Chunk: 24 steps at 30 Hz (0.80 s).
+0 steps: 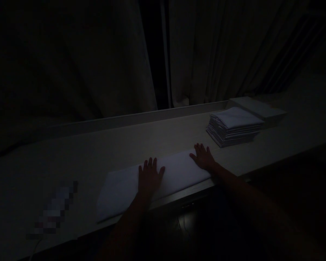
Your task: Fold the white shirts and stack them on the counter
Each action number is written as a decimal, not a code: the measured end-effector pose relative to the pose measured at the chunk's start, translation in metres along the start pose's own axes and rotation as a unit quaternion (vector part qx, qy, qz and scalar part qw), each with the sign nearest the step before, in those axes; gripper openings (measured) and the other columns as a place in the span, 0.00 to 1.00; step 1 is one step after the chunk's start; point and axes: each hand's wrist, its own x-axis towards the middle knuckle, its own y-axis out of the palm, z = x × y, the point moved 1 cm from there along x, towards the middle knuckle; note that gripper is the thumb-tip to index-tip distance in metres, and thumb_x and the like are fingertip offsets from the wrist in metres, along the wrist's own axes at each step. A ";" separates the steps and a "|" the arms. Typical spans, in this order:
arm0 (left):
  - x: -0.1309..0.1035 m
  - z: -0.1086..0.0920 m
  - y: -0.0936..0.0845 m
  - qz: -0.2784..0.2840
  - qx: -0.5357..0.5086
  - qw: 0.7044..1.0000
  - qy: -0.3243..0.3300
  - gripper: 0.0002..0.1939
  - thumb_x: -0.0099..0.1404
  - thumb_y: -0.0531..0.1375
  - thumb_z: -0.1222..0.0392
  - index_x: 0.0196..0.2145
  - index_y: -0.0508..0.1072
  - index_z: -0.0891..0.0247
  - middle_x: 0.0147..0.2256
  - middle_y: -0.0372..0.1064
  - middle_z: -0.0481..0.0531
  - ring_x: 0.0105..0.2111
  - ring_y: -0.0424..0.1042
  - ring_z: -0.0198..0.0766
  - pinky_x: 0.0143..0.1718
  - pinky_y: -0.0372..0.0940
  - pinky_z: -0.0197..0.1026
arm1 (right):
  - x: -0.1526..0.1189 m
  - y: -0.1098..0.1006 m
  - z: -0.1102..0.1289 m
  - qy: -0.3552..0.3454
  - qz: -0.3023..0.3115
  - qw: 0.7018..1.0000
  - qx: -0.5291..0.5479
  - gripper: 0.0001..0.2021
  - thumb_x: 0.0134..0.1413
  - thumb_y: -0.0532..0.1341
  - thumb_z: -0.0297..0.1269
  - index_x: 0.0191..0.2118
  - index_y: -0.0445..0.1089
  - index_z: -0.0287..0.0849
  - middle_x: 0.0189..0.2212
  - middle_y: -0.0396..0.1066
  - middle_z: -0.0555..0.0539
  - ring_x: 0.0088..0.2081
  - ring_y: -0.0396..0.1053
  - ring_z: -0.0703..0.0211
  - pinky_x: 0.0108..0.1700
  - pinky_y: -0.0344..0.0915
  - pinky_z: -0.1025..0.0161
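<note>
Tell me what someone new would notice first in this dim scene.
Both hands lie flat on a long white folded cloth at the table's near edge: left hand mid-cloth, right hand at its right end. A neat stack of folded white cloths sits farther right, before dark curtains.

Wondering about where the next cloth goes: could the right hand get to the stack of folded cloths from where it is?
Probably yes. The right hand lies flat on the white cloth, and only bare table shows between it and the stack of folded cloths.
</note>
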 end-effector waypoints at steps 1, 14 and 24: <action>0.000 0.000 0.000 -0.002 0.000 1.000 0.000 0.38 0.68 0.37 0.36 0.67 0.53 0.61 0.68 0.47 0.57 0.68 0.45 0.52 0.65 0.42 0.59 | -0.001 -0.001 0.000 -0.001 -0.004 1.000 0.002 0.44 0.61 0.32 0.65 0.70 0.41 0.35 0.70 0.37 0.39 0.70 0.31 0.43 0.67 0.29 0.41; -0.013 -0.044 -0.025 -0.029 -0.011 0.993 0.112 0.35 0.70 0.39 0.42 0.65 0.56 0.65 0.68 0.47 0.58 0.68 0.43 0.48 0.67 0.37 0.57 | -0.002 -0.001 0.002 -0.001 -0.009 1.000 -0.007 0.43 0.62 0.32 0.64 0.70 0.41 0.35 0.70 0.38 0.40 0.70 0.33 0.45 0.67 0.30 0.43; -0.041 -0.079 -0.006 -0.006 -0.057 0.982 0.180 0.34 0.66 0.43 0.35 0.66 0.54 0.48 0.68 0.47 0.49 0.68 0.41 0.52 0.67 0.34 0.63 | -0.002 -0.002 0.002 0.002 -0.004 1.000 -0.003 0.43 0.62 0.33 0.64 0.71 0.41 0.36 0.70 0.37 0.40 0.70 0.33 0.45 0.67 0.30 0.43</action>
